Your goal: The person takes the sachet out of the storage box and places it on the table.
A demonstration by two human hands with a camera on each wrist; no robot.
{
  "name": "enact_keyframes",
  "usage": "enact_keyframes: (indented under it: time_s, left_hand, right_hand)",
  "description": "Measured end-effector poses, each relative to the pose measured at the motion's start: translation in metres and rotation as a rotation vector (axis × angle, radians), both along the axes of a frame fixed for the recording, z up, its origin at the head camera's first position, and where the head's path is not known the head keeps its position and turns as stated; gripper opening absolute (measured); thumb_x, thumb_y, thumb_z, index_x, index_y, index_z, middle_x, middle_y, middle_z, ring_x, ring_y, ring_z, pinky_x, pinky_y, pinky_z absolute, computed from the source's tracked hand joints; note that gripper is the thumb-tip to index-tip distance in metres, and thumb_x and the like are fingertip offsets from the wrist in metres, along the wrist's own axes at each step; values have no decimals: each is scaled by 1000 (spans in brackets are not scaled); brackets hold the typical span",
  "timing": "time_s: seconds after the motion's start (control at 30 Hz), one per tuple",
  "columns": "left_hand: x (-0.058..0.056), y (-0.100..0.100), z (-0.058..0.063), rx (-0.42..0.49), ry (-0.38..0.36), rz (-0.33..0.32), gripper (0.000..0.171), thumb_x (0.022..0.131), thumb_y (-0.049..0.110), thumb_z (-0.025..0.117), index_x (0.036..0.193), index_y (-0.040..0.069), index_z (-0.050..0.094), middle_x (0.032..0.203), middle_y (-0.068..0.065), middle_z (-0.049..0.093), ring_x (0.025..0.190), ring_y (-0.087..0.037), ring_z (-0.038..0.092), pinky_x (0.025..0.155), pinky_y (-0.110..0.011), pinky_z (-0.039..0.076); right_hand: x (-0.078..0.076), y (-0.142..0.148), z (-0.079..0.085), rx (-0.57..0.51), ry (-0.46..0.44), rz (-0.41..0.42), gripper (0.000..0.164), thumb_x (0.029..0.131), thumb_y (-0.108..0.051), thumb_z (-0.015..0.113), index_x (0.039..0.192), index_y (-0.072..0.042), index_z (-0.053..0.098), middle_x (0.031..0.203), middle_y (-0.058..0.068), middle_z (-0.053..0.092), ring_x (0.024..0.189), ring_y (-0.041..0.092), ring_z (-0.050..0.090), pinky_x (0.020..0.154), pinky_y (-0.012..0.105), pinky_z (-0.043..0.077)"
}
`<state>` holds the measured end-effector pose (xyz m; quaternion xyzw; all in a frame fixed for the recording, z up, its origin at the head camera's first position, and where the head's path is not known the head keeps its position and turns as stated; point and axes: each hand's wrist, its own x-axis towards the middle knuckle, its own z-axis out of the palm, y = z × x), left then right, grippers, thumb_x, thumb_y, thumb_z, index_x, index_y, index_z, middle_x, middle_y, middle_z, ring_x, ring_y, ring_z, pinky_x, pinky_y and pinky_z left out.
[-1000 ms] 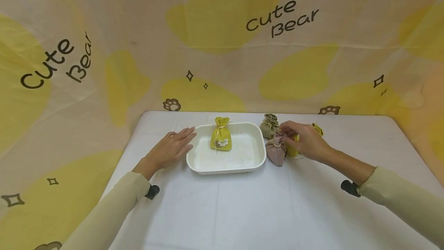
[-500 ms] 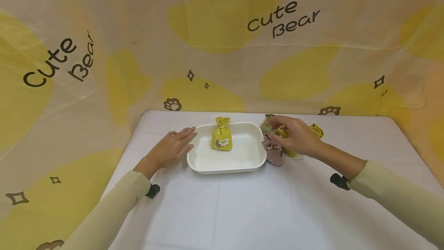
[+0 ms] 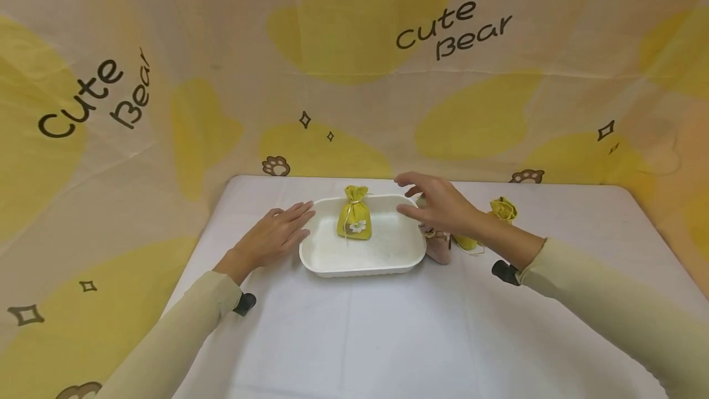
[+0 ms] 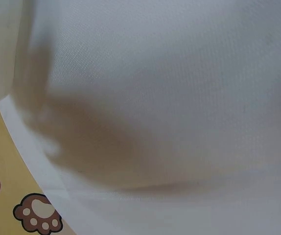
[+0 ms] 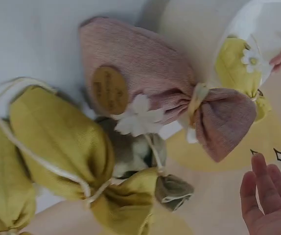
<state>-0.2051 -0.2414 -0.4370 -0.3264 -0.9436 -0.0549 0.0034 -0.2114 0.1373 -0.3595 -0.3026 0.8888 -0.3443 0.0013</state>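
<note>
In the head view a yellow drawstring sachet (image 3: 354,217) with a white flower leans against the far wall of a white tray (image 3: 362,273). My left hand (image 3: 272,236) rests at the tray's left rim with straight fingers. My right hand (image 3: 443,203) hovers over the tray's right rim, fingers apart and holding nothing. Beneath it, beside the tray, a pink sachet (image 5: 135,63) lies in the right wrist view, bearing a round brown tag and white flower. A grey-green sachet (image 5: 175,191) is partly hidden behind a second yellow sachet (image 5: 64,134).
Farther right lies another yellow sachet (image 3: 503,209), partly covered by my right forearm. A white cloth covers the table (image 3: 388,337). Patterned fabric (image 3: 354,79) hangs behind the table and along its sides.
My right hand has let go of the pink sachet and moved left over the tray's rim. The pink sachet now sits closer against the tray. My left hand has stayed in place.
</note>
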Motion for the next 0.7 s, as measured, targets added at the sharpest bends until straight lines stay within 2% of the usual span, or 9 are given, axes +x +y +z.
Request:
enact_keyframes:
  time_s: [0.2, 0.57, 0.7]
  left_hand:
    - [0, 0, -1, 9, 8, -8, 53, 107, 36, 41, 152, 8, 42, 160, -8, 34, 145, -29, 34, 108, -51, 37]
    - [0, 0, 1, 23, 10, -17, 53, 106, 36, 42, 152, 8, 42, 160, -8, 34, 145, -28, 35, 108, -50, 38]
    - [-1, -1, -1, 20, 8, -14, 53, 107, 36, 41, 152, 8, 42, 160, -7, 33, 145, -28, 35, 108, -50, 38]
  right_hand:
    - [-6, -20, -3, 22, -36, -6, 56, 90, -20, 75, 139, -3, 53, 136, 14, 60, 111, 27, 67, 93, 46, 53]
    - [-18, -45, -14, -67, -138, 10, 56, 92, -18, 73, 141, -2, 51, 140, 15, 56, 117, 31, 63, 97, 44, 52]
    - [-18, -53, -18, -55, -155, -2, 57, 92, -20, 73, 142, -4, 49, 142, 15, 54, 118, 33, 63, 96, 45, 52]
